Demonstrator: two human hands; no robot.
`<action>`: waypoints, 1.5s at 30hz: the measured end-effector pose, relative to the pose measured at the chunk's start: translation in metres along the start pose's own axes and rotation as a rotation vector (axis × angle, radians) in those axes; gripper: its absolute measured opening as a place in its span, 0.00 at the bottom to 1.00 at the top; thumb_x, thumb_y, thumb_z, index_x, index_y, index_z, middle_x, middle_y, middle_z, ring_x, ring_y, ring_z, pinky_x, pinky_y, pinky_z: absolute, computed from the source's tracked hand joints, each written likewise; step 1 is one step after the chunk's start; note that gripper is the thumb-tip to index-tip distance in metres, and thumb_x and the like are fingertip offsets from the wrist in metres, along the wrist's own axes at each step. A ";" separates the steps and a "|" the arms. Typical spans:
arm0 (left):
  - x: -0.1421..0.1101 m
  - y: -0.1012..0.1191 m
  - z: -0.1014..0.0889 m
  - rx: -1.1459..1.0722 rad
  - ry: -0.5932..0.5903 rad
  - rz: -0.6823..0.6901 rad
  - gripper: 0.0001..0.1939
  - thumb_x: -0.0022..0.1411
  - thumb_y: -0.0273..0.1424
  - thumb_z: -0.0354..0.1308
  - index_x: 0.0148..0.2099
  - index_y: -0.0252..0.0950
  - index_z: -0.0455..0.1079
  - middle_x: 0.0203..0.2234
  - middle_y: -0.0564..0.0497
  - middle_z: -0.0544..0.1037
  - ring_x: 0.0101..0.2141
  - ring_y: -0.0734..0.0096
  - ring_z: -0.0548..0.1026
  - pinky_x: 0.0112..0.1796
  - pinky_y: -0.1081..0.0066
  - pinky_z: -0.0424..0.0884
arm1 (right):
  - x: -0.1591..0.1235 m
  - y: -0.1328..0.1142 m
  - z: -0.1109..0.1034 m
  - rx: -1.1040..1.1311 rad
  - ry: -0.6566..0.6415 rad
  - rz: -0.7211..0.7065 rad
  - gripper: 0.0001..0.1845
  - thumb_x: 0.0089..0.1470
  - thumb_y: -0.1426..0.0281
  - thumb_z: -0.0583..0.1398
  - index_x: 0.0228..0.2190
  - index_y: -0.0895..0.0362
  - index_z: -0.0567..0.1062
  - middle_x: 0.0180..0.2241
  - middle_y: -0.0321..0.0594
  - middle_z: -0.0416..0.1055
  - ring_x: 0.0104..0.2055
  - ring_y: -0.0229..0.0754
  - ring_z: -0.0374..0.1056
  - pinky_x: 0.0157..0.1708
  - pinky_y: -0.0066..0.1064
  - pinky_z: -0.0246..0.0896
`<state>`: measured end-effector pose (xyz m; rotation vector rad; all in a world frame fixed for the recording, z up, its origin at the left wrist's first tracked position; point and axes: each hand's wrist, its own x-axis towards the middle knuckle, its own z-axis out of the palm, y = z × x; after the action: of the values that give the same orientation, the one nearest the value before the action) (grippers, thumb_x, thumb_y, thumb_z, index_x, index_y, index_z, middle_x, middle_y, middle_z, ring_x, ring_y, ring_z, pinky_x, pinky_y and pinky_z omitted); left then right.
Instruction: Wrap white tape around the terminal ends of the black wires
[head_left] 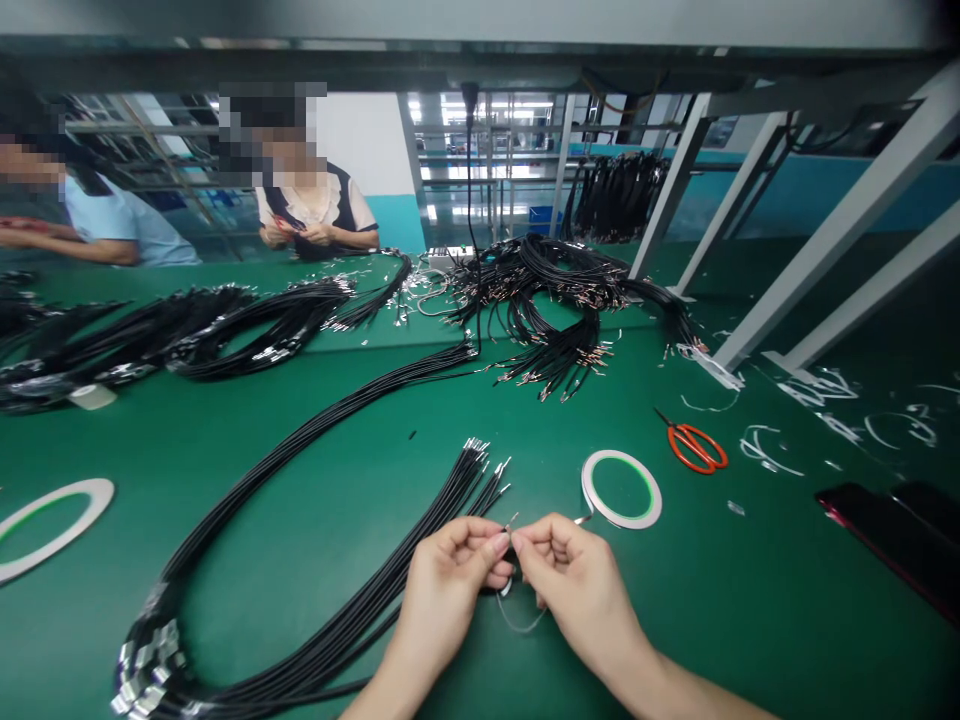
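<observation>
The left hand [450, 585] and right hand [577, 590] curl inward near the worktop's [750, 620] near edge, fingertips pinching a black wire end [510, 545] above a thin white strip [517, 625]. A bundle of black wires [442, 510] fans out beside them; a white tape roll [586, 485] lies right.

Worn on my head, the camera faces forward and down, over the worktop [675, 620], at my left hand [442, 590] and right hand [577, 590].

Both hands [577, 590] pinch a black wire's metal terminal [511, 522].
</observation>
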<state>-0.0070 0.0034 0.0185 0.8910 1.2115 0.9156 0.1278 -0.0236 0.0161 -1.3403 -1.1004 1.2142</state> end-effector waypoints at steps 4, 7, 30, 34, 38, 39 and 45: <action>-0.001 0.001 -0.001 0.007 -0.015 -0.015 0.16 0.45 0.37 0.69 0.31 0.29 0.73 0.18 0.50 0.77 0.20 0.74 0.74 0.25 0.76 0.73 | 0.001 -0.001 0.000 -0.013 0.002 0.002 0.13 0.52 0.62 0.61 0.25 0.60 0.74 0.19 0.36 0.70 0.18 0.33 0.61 0.17 0.23 0.56; -0.002 0.003 -0.001 0.021 -0.028 -0.023 0.17 0.46 0.38 0.68 0.32 0.29 0.73 0.18 0.49 0.77 0.20 0.74 0.74 0.25 0.76 0.73 | 0.001 -0.001 -0.001 -0.020 -0.005 -0.001 0.13 0.52 0.62 0.61 0.25 0.61 0.74 0.20 0.37 0.71 0.19 0.33 0.61 0.18 0.23 0.55; -0.006 0.004 -0.005 -0.080 -0.193 -0.086 0.14 0.54 0.37 0.64 0.30 0.29 0.72 0.18 0.51 0.75 0.18 0.79 0.70 0.24 0.79 0.68 | -0.001 -0.004 -0.003 0.072 -0.051 -0.028 0.11 0.54 0.64 0.61 0.27 0.60 0.75 0.22 0.37 0.73 0.21 0.33 0.65 0.19 0.22 0.57; -0.006 0.005 -0.005 -0.070 -0.197 -0.085 0.14 0.54 0.37 0.64 0.29 0.29 0.72 0.17 0.51 0.75 0.18 0.78 0.71 0.23 0.79 0.68 | -0.001 -0.005 -0.003 0.117 -0.068 0.008 0.12 0.54 0.63 0.62 0.26 0.60 0.75 0.20 0.35 0.71 0.19 0.32 0.63 0.18 0.21 0.56; -0.006 0.005 -0.005 -0.065 -0.191 -0.081 0.14 0.54 0.38 0.64 0.29 0.29 0.72 0.16 0.51 0.75 0.17 0.78 0.71 0.23 0.79 0.67 | -0.001 -0.004 -0.003 0.138 -0.076 0.035 0.14 0.54 0.62 0.62 0.26 0.61 0.74 0.19 0.34 0.70 0.18 0.31 0.61 0.17 0.20 0.54; -0.006 0.005 -0.004 -0.064 -0.191 -0.080 0.14 0.54 0.38 0.64 0.29 0.29 0.72 0.16 0.51 0.75 0.17 0.78 0.70 0.23 0.79 0.67 | -0.001 -0.005 -0.003 0.139 -0.076 0.035 0.14 0.53 0.62 0.62 0.26 0.61 0.74 0.19 0.34 0.70 0.18 0.30 0.60 0.17 0.20 0.54; -0.009 0.009 -0.004 -0.087 -0.232 -0.091 0.15 0.55 0.39 0.63 0.26 0.30 0.71 0.14 0.52 0.73 0.15 0.79 0.68 0.21 0.80 0.65 | 0.002 -0.009 -0.005 0.166 -0.114 0.064 0.15 0.52 0.60 0.62 0.27 0.61 0.74 0.18 0.33 0.69 0.17 0.30 0.60 0.17 0.21 0.55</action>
<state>-0.0129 -0.0008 0.0293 0.8403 0.9974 0.7633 0.1332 -0.0214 0.0248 -1.1998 -1.0182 1.4116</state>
